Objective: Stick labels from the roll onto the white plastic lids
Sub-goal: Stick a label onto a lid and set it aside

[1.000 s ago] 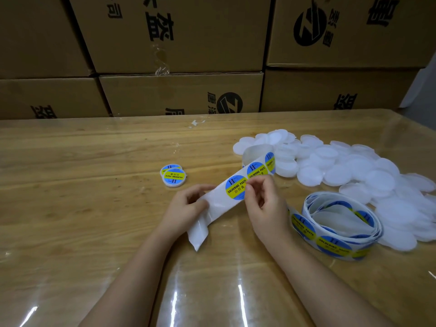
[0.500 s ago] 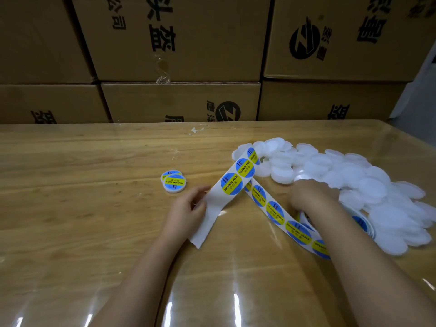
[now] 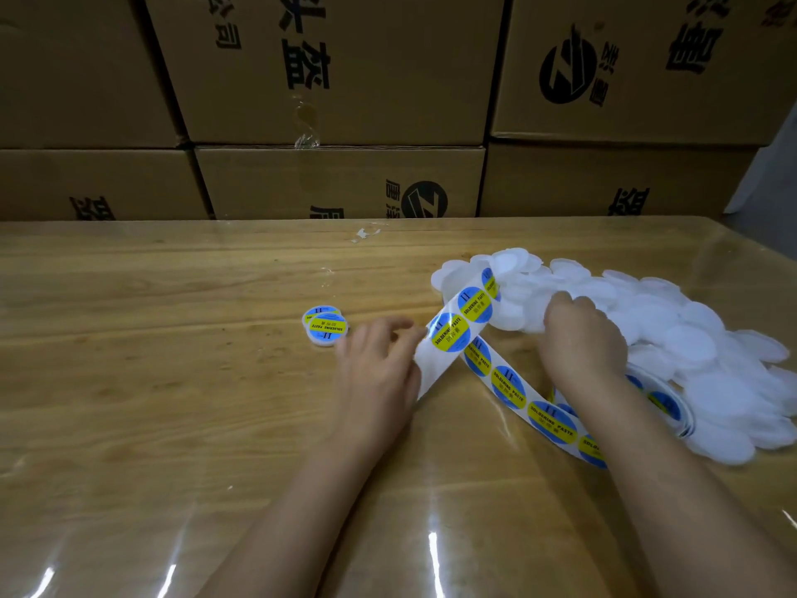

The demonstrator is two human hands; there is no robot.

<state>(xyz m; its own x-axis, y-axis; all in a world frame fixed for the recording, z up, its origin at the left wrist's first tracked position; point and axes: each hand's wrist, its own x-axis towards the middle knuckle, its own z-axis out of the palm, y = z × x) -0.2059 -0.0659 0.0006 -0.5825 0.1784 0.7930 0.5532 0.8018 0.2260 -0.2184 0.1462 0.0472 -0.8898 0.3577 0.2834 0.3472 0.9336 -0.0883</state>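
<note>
A strip of white backing paper [image 3: 433, 369] with round blue-and-yellow labels [image 3: 450, 336] loops up from the label roll [image 3: 664, 401] at the right. My left hand [image 3: 375, 369] pinches the bare end of that strip just above the table. My right hand [image 3: 580, 334] reaches into the pile of white plastic lids [image 3: 673, 334], fingers curled on a lid at the pile's near edge; whether it grips one is hidden. Two labelled lids [image 3: 324, 328] lie stacked to the left of my left hand.
The wooden table [image 3: 151, 381] has a glossy clear cover. Stacked brown cardboard boxes [image 3: 336, 101] form a wall along its far edge. A scrap of clear film [image 3: 366, 235] lies near the back edge.
My right hand let go of the label strip and moved right and away into the lid pile. The strip now hangs in a longer loop. My left hand still holds its end.
</note>
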